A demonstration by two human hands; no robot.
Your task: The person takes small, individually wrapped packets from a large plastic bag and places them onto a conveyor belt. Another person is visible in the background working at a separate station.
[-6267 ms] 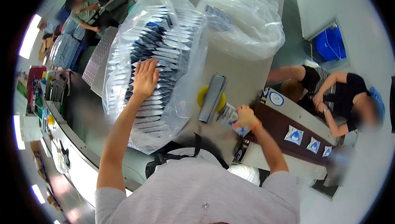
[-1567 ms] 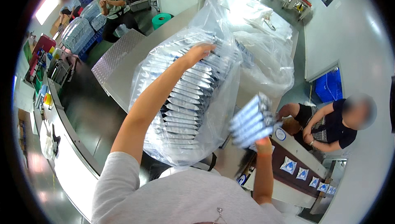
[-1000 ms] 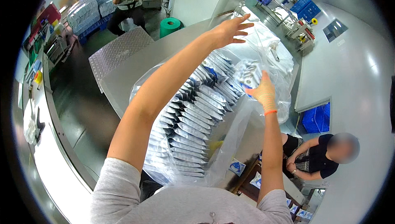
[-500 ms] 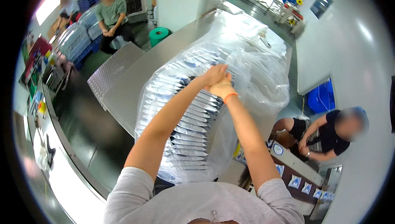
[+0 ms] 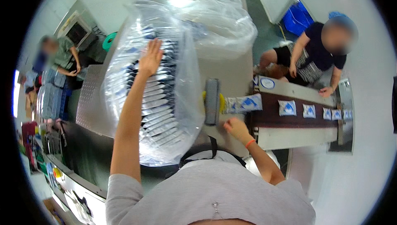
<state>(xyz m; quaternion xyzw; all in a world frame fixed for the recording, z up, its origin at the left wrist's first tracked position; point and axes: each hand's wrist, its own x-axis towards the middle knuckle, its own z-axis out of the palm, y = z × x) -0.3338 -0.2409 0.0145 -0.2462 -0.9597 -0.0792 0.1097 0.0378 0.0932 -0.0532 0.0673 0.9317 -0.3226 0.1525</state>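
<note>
A large clear plastic bag lies on the metal table, filled with rows of silver-and-blue packets standing on edge. My left hand rests flat on the upper part of these rows, fingers stretched out and nothing in its grip. Lower right, my right hand hovers by the table's near edge, its fingers curled in with nothing seen in them. Just beyond it are white-and-blue packets at the conveyor's end. Beside them sits a long grey block with yellow showing at both sides.
A dark conveyor belt carries several packets in from the right. One person sits behind it, a hand near its edge. More crumpled clear plastic covers the table's far part. Another person is at the far left, beyond a textured metal plate.
My hands were together over the far packets and have separated. The left now lies on the rows; the right has come back toward the conveyor's end. The view has turned right.
</note>
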